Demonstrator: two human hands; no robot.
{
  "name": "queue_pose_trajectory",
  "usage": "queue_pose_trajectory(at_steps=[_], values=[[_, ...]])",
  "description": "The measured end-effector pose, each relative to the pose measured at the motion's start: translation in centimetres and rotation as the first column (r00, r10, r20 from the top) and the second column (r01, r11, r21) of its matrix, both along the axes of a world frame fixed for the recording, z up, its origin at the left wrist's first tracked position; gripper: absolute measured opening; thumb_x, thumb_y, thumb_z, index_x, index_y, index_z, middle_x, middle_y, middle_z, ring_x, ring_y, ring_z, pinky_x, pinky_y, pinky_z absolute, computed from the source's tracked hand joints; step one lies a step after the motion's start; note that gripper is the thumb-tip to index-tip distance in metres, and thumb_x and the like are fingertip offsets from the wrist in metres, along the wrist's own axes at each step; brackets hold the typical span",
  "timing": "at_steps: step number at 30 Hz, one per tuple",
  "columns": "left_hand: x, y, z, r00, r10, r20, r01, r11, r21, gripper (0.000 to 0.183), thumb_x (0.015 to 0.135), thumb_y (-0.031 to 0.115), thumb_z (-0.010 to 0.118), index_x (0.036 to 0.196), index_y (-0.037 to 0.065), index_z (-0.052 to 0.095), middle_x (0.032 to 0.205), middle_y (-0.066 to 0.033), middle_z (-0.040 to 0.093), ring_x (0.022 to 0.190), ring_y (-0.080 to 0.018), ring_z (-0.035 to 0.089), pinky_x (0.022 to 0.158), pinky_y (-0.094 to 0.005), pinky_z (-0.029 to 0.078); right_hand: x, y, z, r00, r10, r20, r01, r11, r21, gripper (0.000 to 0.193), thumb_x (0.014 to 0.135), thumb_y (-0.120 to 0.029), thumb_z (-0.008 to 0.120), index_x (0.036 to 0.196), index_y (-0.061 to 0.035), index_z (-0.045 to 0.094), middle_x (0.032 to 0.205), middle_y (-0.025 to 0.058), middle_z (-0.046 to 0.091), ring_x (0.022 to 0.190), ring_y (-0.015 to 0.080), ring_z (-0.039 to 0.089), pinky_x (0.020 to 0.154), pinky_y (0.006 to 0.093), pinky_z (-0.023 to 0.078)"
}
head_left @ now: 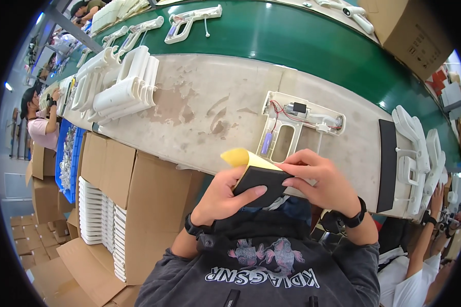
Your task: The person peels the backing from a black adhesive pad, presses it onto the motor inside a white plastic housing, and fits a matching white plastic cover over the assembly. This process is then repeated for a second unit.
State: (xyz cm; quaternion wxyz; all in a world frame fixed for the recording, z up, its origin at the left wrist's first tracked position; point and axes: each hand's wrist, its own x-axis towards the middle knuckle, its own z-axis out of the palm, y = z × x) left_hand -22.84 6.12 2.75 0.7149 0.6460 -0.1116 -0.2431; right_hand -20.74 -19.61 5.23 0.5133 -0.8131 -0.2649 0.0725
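In front of my body is a black foam-like pad (261, 185) with a yellow backing sheet (256, 160) on its upper side. My left hand (221, 193) grips the pad's left side, thumb across the black face. At the right edge, my right hand (325, 179) pinches the pad and sheet with thumb and fingertips. The sheet's left end curls up off the pad. Just beyond my hands lies an opened white gun-shaped housing (278, 118), showing red wires, a black part (299, 107) and a purple cylinder (266, 143).
Stacked white shells (125, 94) stand on the worn table at left. Beyond runs a green conveyor (251, 38) carrying similar housings (192, 23). A long black strip (386, 166) and more white housings (412, 148) lie right. Cardboard boxes (156, 215) and a blue crate (78, 153) stand left; co-workers sit both sides.
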Motion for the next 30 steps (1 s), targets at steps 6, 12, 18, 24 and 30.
queue_pose_trajectory(at_steps=[6,12,18,24,30], values=[[-0.6,0.0,-0.3,0.954,0.117,-0.275,-0.174,0.966,-0.191,0.042,0.097,0.004,0.068,0.137,-0.002,0.056,0.121,-0.0067,0.070,0.108,-0.0109,0.065,0.093,-0.0266,0.053,-1.6,1.7,-2.1,0.952,-0.166,0.257,0.166,0.986,0.023,0.041,0.079,-0.002,0.083,0.118,-0.0050,0.074,0.104,0.0079,0.065,0.086,0.0225,0.066,0.077,0.0328,0.055],[-1.4,1.5,-0.3,0.969,0.065,-0.238,-0.115,0.972,-0.204,0.054,0.095,0.000,0.068,0.144,-0.003,0.047,0.129,-0.0085,0.066,0.116,-0.0131,0.063,0.099,-0.0286,0.050,0.1,0.9,-1.2,0.976,0.093,-0.198,-0.058,0.982,0.178,0.036,0.080,-0.002,0.083,0.115,-0.0031,0.074,0.106,0.0078,0.068,0.090,0.0190,0.068,0.081,0.0310,0.056],[-1.2,4.0,0.1,0.998,0.007,-0.060,-0.014,0.994,-0.109,0.052,0.094,-0.002,0.069,0.142,-0.005,0.049,0.129,-0.0088,0.066,0.119,-0.0141,0.061,0.102,-0.0301,0.048,0.4,1.7,-1.1,0.848,0.290,-0.443,-0.106,0.913,0.394,0.032,0.086,0.000,0.078,0.117,0.0005,0.069,0.114,0.0099,0.067,0.096,0.0174,0.065,0.087,0.0308,0.054],[5.0,6.2,0.9,0.904,0.416,-0.102,-0.428,0.874,-0.228,0.053,0.095,0.007,0.070,0.142,-0.005,0.049,0.127,-0.0123,0.067,0.114,-0.0176,0.064,0.097,-0.0317,0.052,5.5,0.7,-1.7,0.974,-0.168,0.154,0.158,0.985,0.073,0.027,0.087,0.008,0.068,0.113,0.0004,0.067,0.117,0.0104,0.064,0.104,0.0225,0.063,0.091,0.0349,0.053],[16.8,6.6,-3.3,0.890,0.386,0.240,-0.431,0.885,0.175,0.062,0.094,0.019,0.073,0.145,-0.005,0.046,0.129,-0.0185,0.062,0.112,-0.0236,0.064,0.096,-0.0355,0.053,5.4,2.6,-4.6,0.944,0.113,0.309,-0.058,0.982,-0.181,0.036,0.082,0.009,0.069,0.115,-0.0033,0.066,0.123,0.0108,0.059,0.113,0.0317,0.060,0.093,0.0390,0.052]])
